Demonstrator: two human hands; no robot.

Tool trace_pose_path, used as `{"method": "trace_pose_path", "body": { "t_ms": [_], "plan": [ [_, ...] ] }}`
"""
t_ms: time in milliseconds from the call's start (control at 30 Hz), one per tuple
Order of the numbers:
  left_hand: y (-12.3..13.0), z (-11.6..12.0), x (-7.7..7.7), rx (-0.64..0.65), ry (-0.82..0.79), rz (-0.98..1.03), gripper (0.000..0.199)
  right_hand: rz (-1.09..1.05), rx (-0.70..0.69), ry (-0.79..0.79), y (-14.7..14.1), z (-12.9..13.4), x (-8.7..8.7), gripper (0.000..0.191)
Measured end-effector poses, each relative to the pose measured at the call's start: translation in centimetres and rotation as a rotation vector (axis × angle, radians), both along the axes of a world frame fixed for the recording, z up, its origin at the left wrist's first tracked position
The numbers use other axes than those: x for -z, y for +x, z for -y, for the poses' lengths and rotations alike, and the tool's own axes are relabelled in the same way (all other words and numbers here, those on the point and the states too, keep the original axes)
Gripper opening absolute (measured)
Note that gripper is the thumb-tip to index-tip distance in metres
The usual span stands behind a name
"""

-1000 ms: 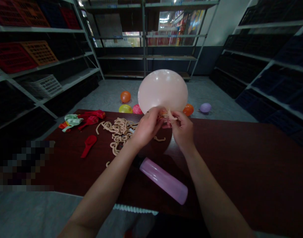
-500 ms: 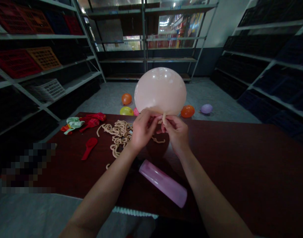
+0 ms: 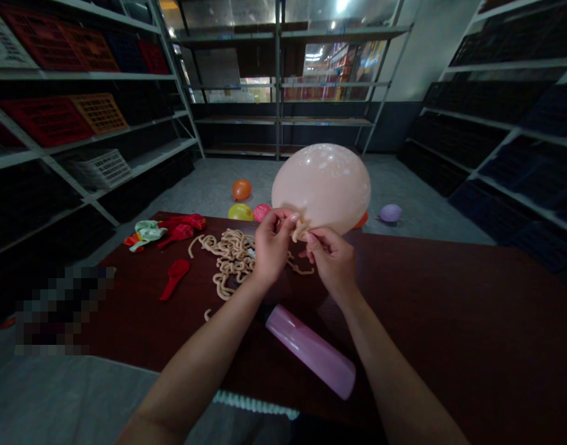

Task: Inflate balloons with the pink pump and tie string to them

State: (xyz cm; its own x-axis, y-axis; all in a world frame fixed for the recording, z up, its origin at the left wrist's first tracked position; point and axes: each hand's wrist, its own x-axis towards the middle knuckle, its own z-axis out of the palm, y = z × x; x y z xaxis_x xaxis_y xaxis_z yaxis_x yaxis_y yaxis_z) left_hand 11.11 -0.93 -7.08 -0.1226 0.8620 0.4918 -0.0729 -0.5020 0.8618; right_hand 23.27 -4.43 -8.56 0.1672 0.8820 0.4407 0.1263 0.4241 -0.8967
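Head view. Both forearms enter from the bottom edge, well apart, and converge on the centre of the frame. The left hand (image 3: 272,244) is raised with its fingers curled, thumb and forefinger narrowed on a twisted beige rubber strip (image 3: 299,230). The right hand (image 3: 333,256) stands slightly lower, its fingers bent inward and its thumb and forefinger narrowed on the same strip. Whether this strip is the neck of the balloon or a separate piece cannot be told.

The large pale pink inflated balloon (image 3: 323,182) sits just above and beyond the hands, right of centre. Its lower-left side faces the strip. In the frame it is wider than tall, its long axis running roughly crosswise; the strip bends downward between the fingertips.

Below the hands, a translucent purple cylinder (image 3: 311,352) lies on the dark red-brown wooden desk (image 3: 432,321), its long axis slanting from centre to lower right. A tangled pile of beige cord-like pieces (image 3: 232,241) lies left of the left hand. Further left is a flat red uninflated balloon (image 3: 176,277), its narrow end pointing to the lower left.
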Motion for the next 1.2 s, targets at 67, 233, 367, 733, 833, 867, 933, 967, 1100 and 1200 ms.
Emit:
{"method": "trace_pose_path", "body": {
  "t_ms": [67, 233, 367, 733, 833, 867, 933, 967, 1100, 1200],
  "plan": [
    [0.0, -0.2, 0.1, -0.011, -0.017, 0.042, 0.022, 0.082, 0.025, 0.015, 0.0, 0.1, 0.0, 0.024],
    [0.0, -1.1, 0.7, -0.083, -0.042, 0.159, 0.031, 0.35, 0.12, 0.096, -0.1, 0.6, 0.1, 0.025],
    [0.0, -1.3, 0.8, -0.048, -0.091, 0.153, 0.033, 0.389, 0.147, 0.102, -0.1, 0.7, 0.3, 0.023],
    [-0.1, -0.7, 1.3, 0.086, 0.177, -0.278, 0.021, -0.157, -0.011, -0.022, 0.3, -0.6, 0.4, 0.031],
    [-0.3, -0.7, 1.1, 0.086, 0.185, -0.296, 0.021, -0.2, -0.056, -0.042, 0.6, -0.9, 0.5, 0.033],
    [-0.4, -0.7, 1.0, 0.089, 0.17, -0.27, 0.023, -0.202, -0.061, -0.046, 0.7, -1.0, 0.6, 0.034],
    [-0.5, -0.7, 0.7, 0.103, 0.103, -0.196, 0.028, -0.172, -0.08, -0.062, 0.8, -1.3, 1.0, 0.037],
    [-0.5, -0.7, 0.7, 0.111, 0.05, -0.142, 0.03, -0.14, -0.095, -0.074, 0.8, -1.4, 1.2, 0.038],
    [-0.4, -1.0, 0.6, 0.133, -0.216, 0.194, 0.034, 0.042, -0.179, -0.138, 0.9, -1.5, 1.6, 0.036],
    [-0.2, -1.1, 0.5, 0.175, -0.343, 0.428, 0.027, 0.133, -0.207, -0.142, 0.9, -1.4, 1.8, 0.035]
  ]
}}
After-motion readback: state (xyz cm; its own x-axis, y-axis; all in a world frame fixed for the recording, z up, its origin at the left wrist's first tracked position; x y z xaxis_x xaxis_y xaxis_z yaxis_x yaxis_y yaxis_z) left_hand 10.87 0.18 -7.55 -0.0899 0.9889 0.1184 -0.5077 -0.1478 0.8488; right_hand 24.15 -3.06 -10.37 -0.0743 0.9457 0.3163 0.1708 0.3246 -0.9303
